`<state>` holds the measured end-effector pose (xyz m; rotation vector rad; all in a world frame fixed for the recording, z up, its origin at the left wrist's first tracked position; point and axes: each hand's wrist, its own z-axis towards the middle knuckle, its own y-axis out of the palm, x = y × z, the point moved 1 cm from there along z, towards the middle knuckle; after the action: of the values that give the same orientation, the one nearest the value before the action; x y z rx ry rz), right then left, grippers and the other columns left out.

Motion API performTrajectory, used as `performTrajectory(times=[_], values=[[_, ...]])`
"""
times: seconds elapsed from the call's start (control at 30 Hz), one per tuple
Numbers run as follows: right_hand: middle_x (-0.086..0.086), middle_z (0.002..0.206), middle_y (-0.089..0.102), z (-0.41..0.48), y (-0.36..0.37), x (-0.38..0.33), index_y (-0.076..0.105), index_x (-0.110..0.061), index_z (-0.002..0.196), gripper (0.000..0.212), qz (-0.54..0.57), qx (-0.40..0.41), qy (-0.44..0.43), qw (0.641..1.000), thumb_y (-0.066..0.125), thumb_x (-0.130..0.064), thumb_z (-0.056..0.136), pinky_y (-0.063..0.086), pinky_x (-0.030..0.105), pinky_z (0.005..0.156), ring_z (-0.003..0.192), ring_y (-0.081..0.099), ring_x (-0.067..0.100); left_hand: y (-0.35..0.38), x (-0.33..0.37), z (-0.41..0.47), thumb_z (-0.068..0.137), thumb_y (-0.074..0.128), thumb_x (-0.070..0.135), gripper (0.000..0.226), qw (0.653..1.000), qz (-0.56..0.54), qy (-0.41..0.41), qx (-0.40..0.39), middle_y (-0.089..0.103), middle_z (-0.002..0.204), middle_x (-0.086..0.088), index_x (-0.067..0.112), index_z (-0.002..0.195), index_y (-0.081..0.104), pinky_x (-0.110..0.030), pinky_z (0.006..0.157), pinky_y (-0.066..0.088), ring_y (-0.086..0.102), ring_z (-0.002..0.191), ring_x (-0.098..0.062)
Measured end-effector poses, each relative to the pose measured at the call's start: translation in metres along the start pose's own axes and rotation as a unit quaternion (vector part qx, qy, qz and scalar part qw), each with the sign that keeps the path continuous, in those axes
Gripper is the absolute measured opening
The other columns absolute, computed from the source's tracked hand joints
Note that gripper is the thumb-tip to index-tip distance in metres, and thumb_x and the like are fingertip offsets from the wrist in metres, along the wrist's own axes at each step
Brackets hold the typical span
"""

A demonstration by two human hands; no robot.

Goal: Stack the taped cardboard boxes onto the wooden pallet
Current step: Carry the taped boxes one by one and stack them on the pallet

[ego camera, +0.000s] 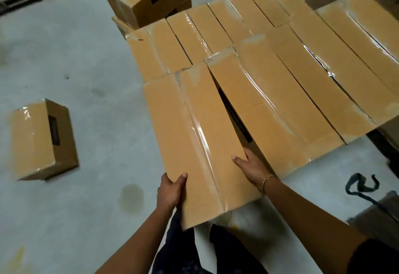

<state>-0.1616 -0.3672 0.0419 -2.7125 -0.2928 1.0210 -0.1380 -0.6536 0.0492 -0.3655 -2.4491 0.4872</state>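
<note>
both hands (pixel 171 189) gripping box (pixel 194 140) edges

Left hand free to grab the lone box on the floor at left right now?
Probably not yet: the left hand grips the near edge of the held box, the right hand its other side. The floor box lies apart to the left, only bare floor between.

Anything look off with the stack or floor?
A lone box lies on the floor left of the stack. Tape on a right-side box looks wrinkled and torn along its seam. The held box sits angled, leaving a wedge gap.
</note>
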Motion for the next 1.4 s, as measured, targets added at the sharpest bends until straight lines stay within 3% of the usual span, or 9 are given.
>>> performTrajectory(times=[0.13, 0.23, 0.43, 0.63, 0.83, 0.93, 1.1, 1.2, 1.4], values=[[0.007, 0.156, 0.048, -0.019, -0.001, -0.008, 0.039, -0.018, 0.156, 0.073, 0.022, 0.006, 0.012, 1.0, 0.067, -0.046, 0.095, 0.038, 0.049, 0.118, 0.142, 0.045, 0.027, -0.002, 0.002, 0.008, 0.087, 0.071, 0.054, 0.067, 0.999, -0.009, -0.028, -0.02, 0.064, 0.131, -0.005, 0.019, 0.139, 0.049, -0.053, 0.105, 0.05, 0.062, 0.116, -0.029], [0.011, 0.156, 0.045, -0.024, -0.002, 0.004, 0.041, -0.012, 0.154, 0.064, 0.036, 0.02, 0.035, 0.999, 0.065, -0.033, 0.1, 0.036, 0.04, 0.118, 0.144, 0.043, 0.027, -0.009, 0.009, 0.022, 0.075, 0.073, 0.061, 0.078, 0.999, -0.026, -0.032, -0.032, 0.065, 0.129, -0.003, 0.021, 0.137, 0.049, -0.054, 0.103, 0.051, 0.063, 0.114, -0.028], [0.013, 0.153, 0.048, -0.049, -0.001, 0.049, 0.041, -0.011, 0.154, 0.067, 0.089, 0.082, 0.127, 0.985, 0.07, -0.031, 0.096, 0.039, 0.034, 0.103, 0.138, 0.046, 0.032, -0.025, 0.04, 0.067, 0.09, 0.074, 0.047, 0.068, 0.997, -0.046, -0.022, -0.055, 0.058, 0.133, -0.004, 0.016, 0.141, 0.043, -0.054, 0.105, 0.049, 0.057, 0.119, -0.028], [0.008, 0.15, 0.048, -0.07, 0.021, 0.098, 0.036, -0.023, 0.154, 0.113, 0.29, 0.113, 0.253, 0.916, 0.085, -0.066, 0.061, 0.048, 0.056, 0.102, 0.132, 0.05, 0.035, -0.03, 0.063, 0.106, 0.074, 0.082, 0.061, 0.083, 0.994, -0.077, -0.048, -0.057, 0.062, 0.132, -0.002, 0.023, 0.139, 0.047, -0.048, 0.088, 0.055, 0.06, 0.117, -0.027], [0.003, 0.143, 0.052, -0.072, 0.047, 0.095, 0.045, -0.031, 0.148, 0.08, 0.403, 0.051, 0.268, 0.873, 0.075, -0.055, 0.079, 0.045, 0.061, 0.105, 0.127, 0.05, 0.028, -0.028, 0.057, 0.123, 0.035, 0.089, 0.079, 0.133, 0.99, -0.083, -0.094, -0.06, 0.061, 0.136, -0.003, 0.026, 0.147, 0.043, -0.054, 0.088, 0.057, 0.062, 0.117, -0.03], [0.004, 0.137, 0.055, -0.065, 0.044, 0.087, 0.049, -0.027, 0.146, 0.069, 0.424, 0.065, 0.254, 0.867, 0.075, -0.047, 0.085, 0.046, 0.063, 0.105, 0.125, 0.051, 0.028, -0.026, 0.056, 0.125, 0.038, 0.09, 0.077, 0.119, 0.991, -0.08, -0.087, -0.061, 0.066, 0.129, -0.003, 0.027, 0.138, 0.052, -0.053, 0.086, 0.058, 0.065, 0.114, -0.03], [0.006, 0.13, 0.058, -0.057, 0.034, 0.078, 0.055, -0.023, 0.137, 0.057, 0.43, 0.095, 0.237, 0.866, 0.076, -0.041, 0.087, 0.058, 0.049, 0.084, 0.12, 0.054, 0.03, -0.02, 0.058, 0.12, 0.047, 0.088, 0.074, 0.103, 0.992, -0.077, -0.079, -0.063, 0.068, 0.126, -0.003, 0.027, 0.134, 0.056, -0.048, 0.076, 0.059, 0.065, 0.113, -0.03], [0.007, 0.132, 0.058, -0.052, 0.023, 0.081, 0.055, -0.019, 0.139, 0.061, 0.425, 0.141, 0.233, 0.863, 0.08, -0.037, 0.086, 0.058, 0.056, 0.092, 0.122, 0.055, 0.031, -0.01, 0.059, 0.117, 0.055, 0.088, 0.071, 0.1, 0.992, -0.08, -0.08, -0.063, 0.065, 0.129, -0.004, 0.025, 0.137, 0.053, -0.052, 0.081, 0.06, 0.064, 0.114, -0.032], [0.008, 0.134, 0.056, -0.043, 0.002, 0.083, 0.053, -0.014, 0.143, 0.065, 0.39, 0.169, 0.226, 0.877, 0.078, -0.039, 0.088, 0.061, 0.045, 0.075, 0.123, 0.053, 0.031, 0.008, 0.06, 0.113, 0.036, 0.086, 0.08, 0.133, 0.991, -0.09, -0.087, -0.056, 0.059, 0.138, -0.007, 0.019, 0.147, 0.043, -0.054, 0.081, 0.061, 0.061, 0.118, -0.035]])
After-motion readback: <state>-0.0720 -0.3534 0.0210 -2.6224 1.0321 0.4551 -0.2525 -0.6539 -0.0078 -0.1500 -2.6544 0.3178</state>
